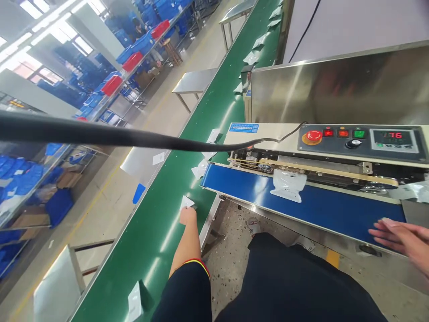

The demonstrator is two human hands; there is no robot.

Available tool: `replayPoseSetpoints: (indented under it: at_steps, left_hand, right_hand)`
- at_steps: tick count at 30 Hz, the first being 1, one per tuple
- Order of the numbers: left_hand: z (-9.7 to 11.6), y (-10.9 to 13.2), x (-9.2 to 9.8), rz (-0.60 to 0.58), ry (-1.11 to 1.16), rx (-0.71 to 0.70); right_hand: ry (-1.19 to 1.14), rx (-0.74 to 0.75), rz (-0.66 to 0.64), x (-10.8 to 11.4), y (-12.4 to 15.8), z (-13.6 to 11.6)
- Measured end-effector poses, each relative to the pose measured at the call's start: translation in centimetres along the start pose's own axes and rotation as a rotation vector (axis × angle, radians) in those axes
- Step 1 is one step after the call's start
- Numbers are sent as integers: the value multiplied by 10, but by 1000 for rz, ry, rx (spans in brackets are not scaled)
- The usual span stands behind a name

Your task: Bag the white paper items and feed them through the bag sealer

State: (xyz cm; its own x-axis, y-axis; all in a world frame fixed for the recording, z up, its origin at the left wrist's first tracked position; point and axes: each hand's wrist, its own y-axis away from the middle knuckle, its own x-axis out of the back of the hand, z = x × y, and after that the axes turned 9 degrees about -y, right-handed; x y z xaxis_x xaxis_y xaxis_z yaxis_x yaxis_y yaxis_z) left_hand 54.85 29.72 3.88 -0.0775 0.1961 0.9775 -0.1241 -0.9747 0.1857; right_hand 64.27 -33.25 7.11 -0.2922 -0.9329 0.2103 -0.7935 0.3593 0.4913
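Observation:
My left hand (188, 216) reaches over the green conveyor belt (164, 197), its fingers closed on a small white packet (186, 201). Over the right end of the narrow blue belt (241, 181), my right hand (400, 236) is open with fingers stretched out and nothing in it. A clear and white plastic pouch (288, 185) lies on the blue belt, its upper edge at the band of the sealing machine (268, 130). Another pouch (414, 192) sits at the machine's right end, partly cut off by the frame.
More white packets (135, 303) lie along the green belt. A control panel (358, 139) with a red stop button (314, 136) tops the machine. A dark cable (134, 136) crosses the view. Steel tables (196, 81) stand beyond the belt, then shelving with blue and red bins (112, 85).

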Motion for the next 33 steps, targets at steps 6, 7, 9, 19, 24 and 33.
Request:
replayPoseSetpoints:
  at_steps: [6, 7, 9, 19, 24, 33]
  left_hand:
    - [7, 2, 68, -91, 34, -281]
    - [10, 13, 83, -172, 41, -395]
    - [22, 46, 109, -354, 51, -673]
    - [139, 284, 108, -1049, 136, -1308]
    - [150, 375, 32, -1336, 647, -964]
    - [162, 490, -46, -1008, 567, -1082]
  right_hand:
    - [358, 16, -176, -44, 43, -34]
    - [405, 99, -292, -54, 48, -37]
    - [435, 303, -587, -78, 62, -42]
    - [136, 781, -942, -93, 78, -73]
    - [41, 495, -468, -16, 40, -53]
    - [-7, 194, -108, 71, -16, -21]
